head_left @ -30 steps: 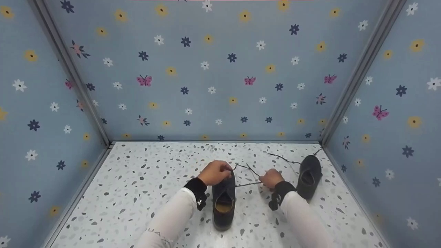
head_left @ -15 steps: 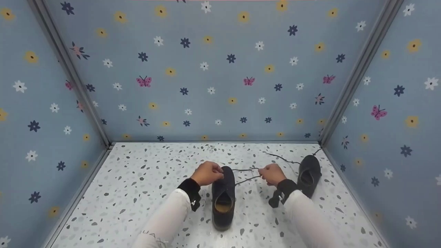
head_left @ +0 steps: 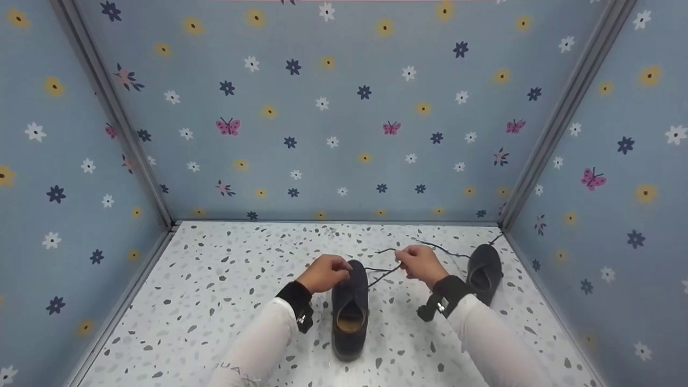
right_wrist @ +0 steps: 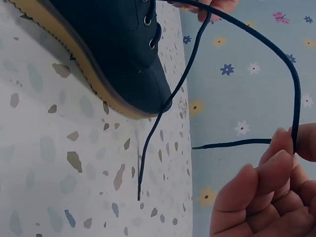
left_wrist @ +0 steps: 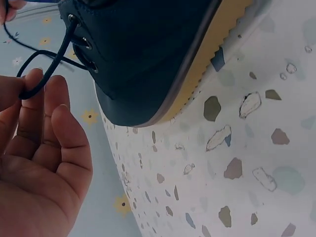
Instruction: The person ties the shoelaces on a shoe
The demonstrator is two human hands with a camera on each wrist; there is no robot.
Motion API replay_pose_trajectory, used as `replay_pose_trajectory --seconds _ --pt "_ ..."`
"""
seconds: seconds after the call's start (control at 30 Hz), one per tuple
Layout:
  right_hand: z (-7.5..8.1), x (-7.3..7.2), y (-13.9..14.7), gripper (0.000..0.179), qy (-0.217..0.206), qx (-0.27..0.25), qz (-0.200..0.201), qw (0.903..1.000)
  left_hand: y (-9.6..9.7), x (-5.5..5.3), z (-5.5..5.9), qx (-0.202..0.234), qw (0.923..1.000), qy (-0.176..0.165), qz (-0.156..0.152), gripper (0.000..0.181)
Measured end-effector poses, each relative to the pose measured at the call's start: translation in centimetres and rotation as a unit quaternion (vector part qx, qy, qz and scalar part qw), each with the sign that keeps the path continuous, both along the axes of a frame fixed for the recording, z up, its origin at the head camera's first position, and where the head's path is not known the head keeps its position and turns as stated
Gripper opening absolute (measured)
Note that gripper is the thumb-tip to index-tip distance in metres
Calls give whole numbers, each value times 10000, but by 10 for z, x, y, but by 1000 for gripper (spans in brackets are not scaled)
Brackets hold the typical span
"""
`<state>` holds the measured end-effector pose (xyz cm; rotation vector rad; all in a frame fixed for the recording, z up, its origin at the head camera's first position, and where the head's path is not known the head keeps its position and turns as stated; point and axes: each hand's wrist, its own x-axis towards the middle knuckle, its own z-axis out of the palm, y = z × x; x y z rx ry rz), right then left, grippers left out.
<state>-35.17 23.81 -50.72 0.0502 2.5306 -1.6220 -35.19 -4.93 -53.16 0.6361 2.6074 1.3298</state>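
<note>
A dark navy lace-up shoe (head_left: 353,294) stands on the floor, its toe pointing away from me. At its front left, my left hand (head_left: 325,274) pinches a bend of the shoelace (left_wrist: 59,57) between thumb and fingers, close to the eyelets. To the right of the shoe, my right hand (head_left: 422,263) pinches another stretch of lace (right_wrist: 295,89), which arches across from the shoe. A short end sticks out past the right fingertips (right_wrist: 279,145). In the right wrist view, a free lace end (right_wrist: 143,165) dangles from near the left hand. Tan ridged soles show in both wrist views.
A second navy shoe (head_left: 486,266) stands at the right, partly behind my right forearm, its laces (head_left: 443,249) spread loosely toward the back wall. Blue flowered panels (head_left: 344,118) enclose the speckled white floor (head_left: 242,312) at the back and both sides.
My right hand has drawn back, then moved up and slightly left, and the lace end now pokes out leftward from its fingers. My left hand has shifted slightly left and down.
</note>
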Motion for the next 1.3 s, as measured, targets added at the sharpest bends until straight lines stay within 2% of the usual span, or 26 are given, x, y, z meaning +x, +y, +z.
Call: replay_pose_trajectory --seconds 0.3,0.43,0.57,0.7,0.8,0.93,1.3 --pt "14 3 -10 22 295 -194 379 9987 8 3 -4 436 9985 -290 -162 21" --pt "18 5 -12 21 365 -263 544 9975 9 4 -7 498 9978 -424 -115 23" --pt "21 6 -14 21 436 -318 557 9970 11 5 -10 345 9987 -362 0 17" --pt "23 5 -16 20 509 -358 567 9965 13 5 -12 163 9998 -151 22 12" --pt "25 3 -19 19 610 -357 567 9959 13 5 -12 87 9999 -16 -79 12" --pt "27 -2 -23 19 697 -443 522 9952 13 5 -11 137 9996 -51 -237 14" --pt "33 -13 -43 18 686 -588 497 9947 14 5 -12 373 9962 -534 -587 24"
